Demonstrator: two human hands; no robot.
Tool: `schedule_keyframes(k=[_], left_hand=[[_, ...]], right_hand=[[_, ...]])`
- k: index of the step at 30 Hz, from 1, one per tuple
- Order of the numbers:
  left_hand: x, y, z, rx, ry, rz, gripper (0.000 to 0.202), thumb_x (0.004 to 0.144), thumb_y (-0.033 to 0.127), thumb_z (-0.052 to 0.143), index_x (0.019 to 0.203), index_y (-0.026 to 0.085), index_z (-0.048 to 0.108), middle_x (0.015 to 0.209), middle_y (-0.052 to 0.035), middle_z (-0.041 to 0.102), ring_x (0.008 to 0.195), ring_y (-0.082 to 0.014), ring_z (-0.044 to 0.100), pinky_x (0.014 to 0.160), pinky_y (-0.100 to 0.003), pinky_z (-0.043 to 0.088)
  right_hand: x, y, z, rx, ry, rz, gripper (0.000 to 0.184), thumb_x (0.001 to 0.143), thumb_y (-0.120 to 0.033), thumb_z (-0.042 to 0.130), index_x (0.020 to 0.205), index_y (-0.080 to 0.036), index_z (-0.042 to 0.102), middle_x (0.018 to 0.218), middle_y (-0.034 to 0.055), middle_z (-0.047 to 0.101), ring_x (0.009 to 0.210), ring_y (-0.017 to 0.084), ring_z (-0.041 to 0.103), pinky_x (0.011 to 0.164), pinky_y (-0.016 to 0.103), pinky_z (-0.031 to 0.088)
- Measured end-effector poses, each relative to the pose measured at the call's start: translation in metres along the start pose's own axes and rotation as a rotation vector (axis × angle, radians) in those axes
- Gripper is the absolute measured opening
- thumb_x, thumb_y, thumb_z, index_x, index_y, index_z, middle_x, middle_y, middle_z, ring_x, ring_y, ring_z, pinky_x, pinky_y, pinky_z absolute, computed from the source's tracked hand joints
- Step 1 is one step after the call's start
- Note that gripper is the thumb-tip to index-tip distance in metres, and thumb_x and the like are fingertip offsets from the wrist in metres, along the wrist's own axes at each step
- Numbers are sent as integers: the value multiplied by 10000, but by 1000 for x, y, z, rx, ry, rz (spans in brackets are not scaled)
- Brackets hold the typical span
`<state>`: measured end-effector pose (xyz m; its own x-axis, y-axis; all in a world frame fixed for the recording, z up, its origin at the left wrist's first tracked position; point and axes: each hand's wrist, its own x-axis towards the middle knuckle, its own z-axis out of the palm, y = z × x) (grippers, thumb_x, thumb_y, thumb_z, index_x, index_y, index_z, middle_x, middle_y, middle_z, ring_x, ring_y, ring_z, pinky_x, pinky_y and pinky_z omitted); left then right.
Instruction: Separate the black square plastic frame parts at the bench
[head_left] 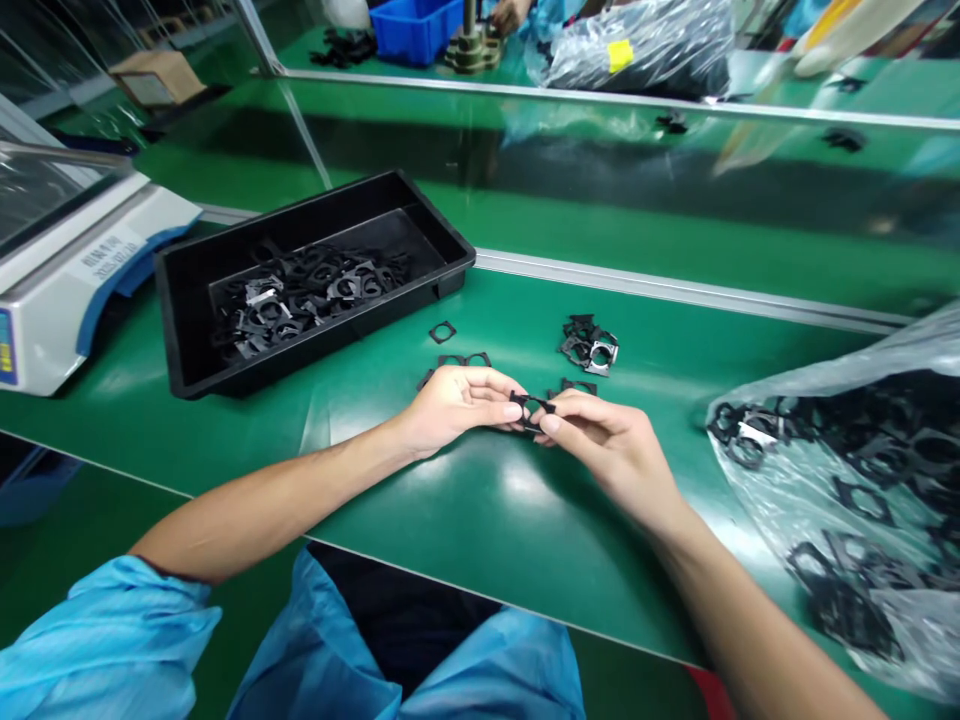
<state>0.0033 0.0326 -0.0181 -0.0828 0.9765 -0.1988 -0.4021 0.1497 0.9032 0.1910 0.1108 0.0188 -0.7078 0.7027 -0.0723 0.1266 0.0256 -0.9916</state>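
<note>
My left hand (454, 408) and my right hand (600, 440) meet above the green bench mat (510, 500). Between their fingertips they pinch a small black square frame part (531, 408) with round openings. More of these black parts lie loose just beyond my hands, including a double-ring piece (465, 360) and a small heap with metal-faced pieces (589, 345). A black plastic tray (322, 220) holds many more of them. To my right, a clear plastic bag (847, 500) is full of the same parts.
A white electronic scale (82, 270) stands at the left beside the tray. An aluminium rail (675, 288) runs behind the mat. Beyond it lie a lower green bench, a blue bin (416, 25), a wrapped bag, and another person's hand (510, 12).
</note>
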Motion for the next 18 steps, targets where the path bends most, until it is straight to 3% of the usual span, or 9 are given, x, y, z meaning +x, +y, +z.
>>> schedule_keyframes(k=[6,12,18], left_hand=[[0,3,-1,-1,-50,-45,444,613,392,958,889,104,763,779,-69,777,727,-180,754,759,-308,615],[1,7,-7,78,-115,-79,402,628,357,950,898,116,774,851,-49,772,779,-145,713,836,-306,571],[2,9,-8,224,-152,19,245,672,307,912,813,140,801,816,-32,737,752,-136,677,767,-269,550]], right_hand=[[0,3,0,-114,30,-50,389,819,-560,767,704,-189,742,699,37,636,663,160,572,614,279,475],[1,1,1,-11,20,29,429,740,-597,819,715,-179,729,702,28,648,665,163,602,649,289,481],[0,3,-1,-104,26,10,397,814,-538,768,656,-179,707,662,18,607,640,145,519,610,287,400]])
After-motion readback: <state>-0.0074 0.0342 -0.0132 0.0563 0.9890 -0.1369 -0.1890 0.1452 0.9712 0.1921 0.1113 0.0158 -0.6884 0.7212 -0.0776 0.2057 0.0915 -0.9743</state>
